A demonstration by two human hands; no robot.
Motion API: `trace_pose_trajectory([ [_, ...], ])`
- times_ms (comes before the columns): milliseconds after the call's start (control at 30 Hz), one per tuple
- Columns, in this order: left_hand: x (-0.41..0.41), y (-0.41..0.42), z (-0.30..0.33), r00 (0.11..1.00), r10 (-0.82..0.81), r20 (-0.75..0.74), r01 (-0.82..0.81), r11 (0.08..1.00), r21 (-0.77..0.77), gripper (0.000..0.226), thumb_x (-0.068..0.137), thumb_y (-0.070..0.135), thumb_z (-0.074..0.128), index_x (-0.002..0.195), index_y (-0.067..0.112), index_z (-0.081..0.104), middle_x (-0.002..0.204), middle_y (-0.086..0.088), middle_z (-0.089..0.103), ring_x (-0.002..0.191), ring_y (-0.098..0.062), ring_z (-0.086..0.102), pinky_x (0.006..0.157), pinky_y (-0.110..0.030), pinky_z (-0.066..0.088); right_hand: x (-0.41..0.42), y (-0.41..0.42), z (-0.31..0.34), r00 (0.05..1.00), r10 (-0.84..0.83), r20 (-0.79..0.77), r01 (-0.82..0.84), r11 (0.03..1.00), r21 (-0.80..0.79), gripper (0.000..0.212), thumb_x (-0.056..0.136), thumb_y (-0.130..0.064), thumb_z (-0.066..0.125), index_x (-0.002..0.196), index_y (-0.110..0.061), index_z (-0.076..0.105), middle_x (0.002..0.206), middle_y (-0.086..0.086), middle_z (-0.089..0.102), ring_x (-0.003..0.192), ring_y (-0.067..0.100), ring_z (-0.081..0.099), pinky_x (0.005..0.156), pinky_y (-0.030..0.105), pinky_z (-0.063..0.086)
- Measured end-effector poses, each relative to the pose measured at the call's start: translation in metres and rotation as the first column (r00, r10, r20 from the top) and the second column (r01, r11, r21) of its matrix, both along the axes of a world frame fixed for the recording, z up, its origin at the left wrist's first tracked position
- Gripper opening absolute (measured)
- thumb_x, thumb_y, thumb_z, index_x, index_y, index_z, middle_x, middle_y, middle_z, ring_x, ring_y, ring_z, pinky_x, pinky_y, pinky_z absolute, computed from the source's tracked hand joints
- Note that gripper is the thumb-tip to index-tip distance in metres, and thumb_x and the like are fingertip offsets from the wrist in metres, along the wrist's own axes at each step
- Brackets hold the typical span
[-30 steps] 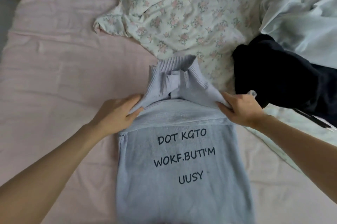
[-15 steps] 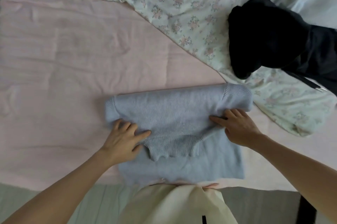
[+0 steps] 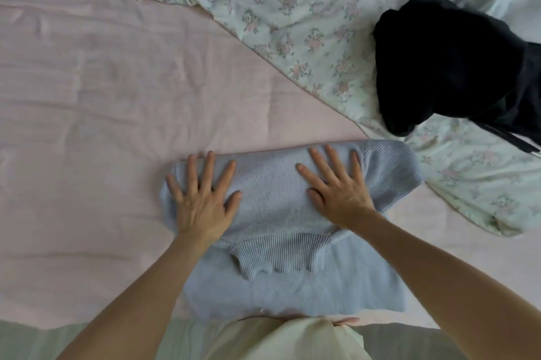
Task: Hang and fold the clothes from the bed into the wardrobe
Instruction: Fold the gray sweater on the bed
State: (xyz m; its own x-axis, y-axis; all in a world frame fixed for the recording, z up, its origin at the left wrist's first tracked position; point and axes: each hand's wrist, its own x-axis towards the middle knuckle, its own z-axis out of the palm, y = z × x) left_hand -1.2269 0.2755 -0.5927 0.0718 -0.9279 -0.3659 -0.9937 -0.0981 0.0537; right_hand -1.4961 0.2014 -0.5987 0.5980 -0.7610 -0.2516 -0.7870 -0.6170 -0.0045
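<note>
Two hands are lying flat on a folded pale blue knit sweater (image 3: 272, 201), the left hand (image 3: 202, 198) near its left edge and the right hand (image 3: 336, 187) toward its right side, fingers spread and straight, neither grip closing on anything. Sitting at the near edge of the pink bed (image 3: 87, 96), the sweater is showing its top half doubled over the lower half, with the ribbed collar (image 3: 281, 257) pointing toward the person and a ribbed band bulging at the right end. Behind it, a floral garment (image 3: 292, 14) is spreading under a black garment (image 3: 448, 64).
</note>
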Motion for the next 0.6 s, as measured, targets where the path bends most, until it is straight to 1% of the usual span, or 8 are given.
trace_pose_trajectory([
  [67,0.01,0.014,-0.001,0.995,0.095,-0.003,-0.095,0.995,0.036,0.064,0.088,0.058,0.029,0.141,0.025,0.043,0.151,-0.016,0.032,0.136,-0.049,0.027,0.095,-0.077,0.021,-0.02,-0.005,0.0,0.999,0.015,-0.037,-0.016,1.0,-0.003,0.05,0.093,-0.042,0.034,0.141,-0.03,0.04,0.149,0.009,0.037,0.134,0.039,0.037,0.106,0.063,0.024],
  [133,0.022,0.024,0.002,0.987,0.157,-0.018,-0.154,0.982,0.106,0.072,0.091,0.064,0.015,0.143,0.021,0.04,0.152,-0.02,0.029,0.136,-0.052,0.025,0.091,-0.078,0.027,-0.035,-0.008,0.004,0.997,-0.007,-0.072,0.007,1.0,0.007,0.05,0.093,-0.042,0.034,0.141,-0.028,0.042,0.148,0.011,0.039,0.134,0.04,0.037,0.108,0.058,0.025],
  [233,0.036,0.028,0.01,0.99,0.139,-0.028,-0.133,0.978,0.16,0.081,0.089,0.067,-0.001,0.145,0.019,0.031,0.154,-0.02,0.023,0.139,-0.049,0.021,0.096,-0.076,0.024,-0.054,-0.011,0.016,0.982,-0.121,-0.145,0.13,0.99,0.052,0.052,0.094,-0.043,0.031,0.14,-0.025,0.044,0.148,0.011,0.038,0.135,0.037,0.037,0.107,0.061,0.025],
  [333,0.036,0.019,0.019,0.994,0.111,-0.002,-0.109,0.986,0.129,0.075,0.087,0.062,0.013,0.148,0.021,0.026,0.157,-0.015,0.019,0.143,-0.041,0.015,0.105,-0.071,0.01,-0.078,-0.004,0.028,0.965,-0.194,-0.177,0.218,0.968,0.127,0.058,0.096,-0.048,0.019,0.142,-0.023,0.041,0.151,0.008,0.034,0.136,0.039,0.034,0.104,0.064,0.028],
  [400,0.03,0.005,0.023,1.0,0.017,-0.02,-0.016,1.0,0.027,0.066,0.089,0.049,0.028,0.141,0.013,0.044,0.148,-0.018,0.038,0.137,-0.041,0.032,0.103,-0.072,0.014,-0.078,-0.003,0.037,0.951,-0.278,-0.133,0.295,0.947,0.128,0.058,0.094,-0.045,0.019,0.142,-0.021,0.04,0.151,0.003,0.035,0.136,0.04,0.033,0.105,0.065,0.024],
  [467,0.027,-0.016,0.024,0.996,-0.08,-0.045,0.077,0.995,-0.065,0.058,0.089,0.043,0.032,0.132,0.011,0.055,0.137,-0.012,0.052,0.13,-0.034,0.044,0.102,-0.071,0.02,-0.059,-0.009,0.042,0.929,-0.369,-0.019,0.369,0.928,0.058,0.05,0.092,-0.031,0.03,0.133,-0.011,0.052,0.14,0.007,0.05,0.129,0.038,0.044,0.105,0.066,0.021],
  [533,0.031,-0.04,0.021,0.991,-0.097,-0.093,0.098,0.995,0.004,0.058,0.089,0.048,0.036,0.137,0.019,0.048,0.138,-0.002,0.051,0.131,-0.024,0.043,0.107,-0.061,0.019,-0.037,-0.025,0.038,0.943,-0.315,0.106,0.321,0.946,-0.052,0.038,0.088,-0.015,0.049,0.123,-0.007,0.059,0.124,0.013,0.06,0.12,0.035,0.053,0.105,0.064,0.028],
  [600,0.047,-0.059,0.013,0.989,-0.072,-0.127,0.096,0.976,0.193,0.064,0.085,0.057,0.05,0.142,0.028,0.038,0.142,0.004,0.044,0.131,-0.021,0.038,0.108,-0.045,0.023,-0.02,-0.046,0.035,0.968,-0.247,0.051,0.24,0.965,0.109,0.053,0.087,-0.016,0.059,0.138,-0.015,0.044,0.137,0.01,0.049,0.129,0.029,0.044,0.111,0.055,0.023],
])
